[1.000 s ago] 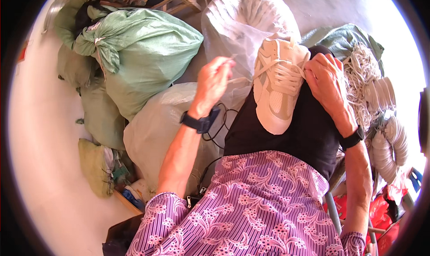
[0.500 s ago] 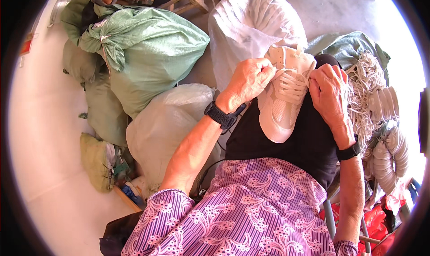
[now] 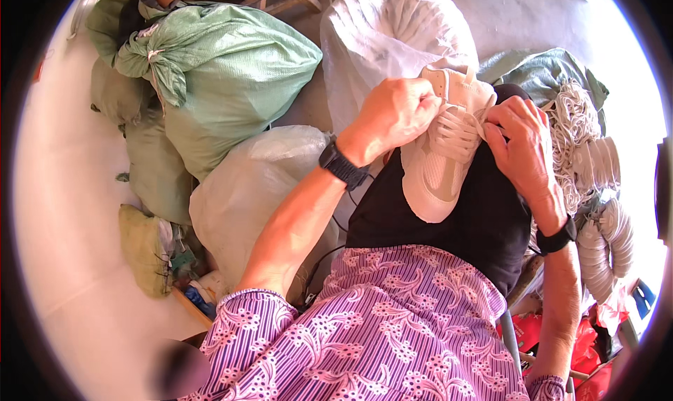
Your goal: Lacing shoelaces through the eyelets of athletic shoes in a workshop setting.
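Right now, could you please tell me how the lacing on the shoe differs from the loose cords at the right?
The lacing runs in rows across the shoe, while the loose cords form a tangled heap. The lacing lies between the left hand and right hand; the loose cords lie beyond the right hand. Both are pale.

L hand [image 3: 401, 115], R hand [image 3: 521, 143] w/ curled fingers

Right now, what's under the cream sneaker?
The person's black-clothed lap shows around the toe of the sneaker. Its sole and whatever lies directly beneath are covered by the shoe.
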Demonstrator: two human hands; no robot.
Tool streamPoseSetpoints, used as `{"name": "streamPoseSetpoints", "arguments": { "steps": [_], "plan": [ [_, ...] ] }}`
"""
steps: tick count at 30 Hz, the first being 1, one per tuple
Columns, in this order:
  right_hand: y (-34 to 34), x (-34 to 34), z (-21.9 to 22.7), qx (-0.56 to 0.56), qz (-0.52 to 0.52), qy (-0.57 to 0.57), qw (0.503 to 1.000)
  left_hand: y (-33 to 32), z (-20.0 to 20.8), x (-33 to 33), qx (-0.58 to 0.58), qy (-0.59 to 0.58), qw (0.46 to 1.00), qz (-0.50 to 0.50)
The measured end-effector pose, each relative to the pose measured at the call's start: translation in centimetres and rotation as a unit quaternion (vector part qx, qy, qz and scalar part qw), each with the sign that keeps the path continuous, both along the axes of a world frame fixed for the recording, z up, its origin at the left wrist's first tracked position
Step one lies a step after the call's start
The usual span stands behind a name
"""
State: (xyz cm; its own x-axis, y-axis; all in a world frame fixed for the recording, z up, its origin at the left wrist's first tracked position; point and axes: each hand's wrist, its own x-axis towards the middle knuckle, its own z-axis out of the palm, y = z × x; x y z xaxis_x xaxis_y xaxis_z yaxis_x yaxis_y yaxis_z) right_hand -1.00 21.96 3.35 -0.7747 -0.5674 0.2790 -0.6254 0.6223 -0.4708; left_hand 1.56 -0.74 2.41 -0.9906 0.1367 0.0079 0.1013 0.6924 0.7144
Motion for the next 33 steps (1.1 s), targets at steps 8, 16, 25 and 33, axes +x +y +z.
{"name": "streamPoseSetpoints", "arguments": {
  "steps": [8,16,25,33],
  "plan": [
    [-4.2,-3.7,0.5,-0.045,0.1,-0.026,0.994,-0.1,-0.5,1.7,0.141,-0.099,0.981,0.085],
    [-6.0,-3.3,1.0,-0.001,0.111,-0.121,0.986,0.0,-1.2,1.5,0.18,-0.115,0.974,0.071],
    [-1.7,-4.0,1.8,0.128,0.048,0.079,0.987,-4.2,0.7,3.0,0.026,-0.095,0.995,0.029],
    [1.6,-3.9,1.4,0.074,-0.001,0.038,0.997,-7.5,2.9,3.3,0.653,-0.231,0.72,0.033]
  ]
}}
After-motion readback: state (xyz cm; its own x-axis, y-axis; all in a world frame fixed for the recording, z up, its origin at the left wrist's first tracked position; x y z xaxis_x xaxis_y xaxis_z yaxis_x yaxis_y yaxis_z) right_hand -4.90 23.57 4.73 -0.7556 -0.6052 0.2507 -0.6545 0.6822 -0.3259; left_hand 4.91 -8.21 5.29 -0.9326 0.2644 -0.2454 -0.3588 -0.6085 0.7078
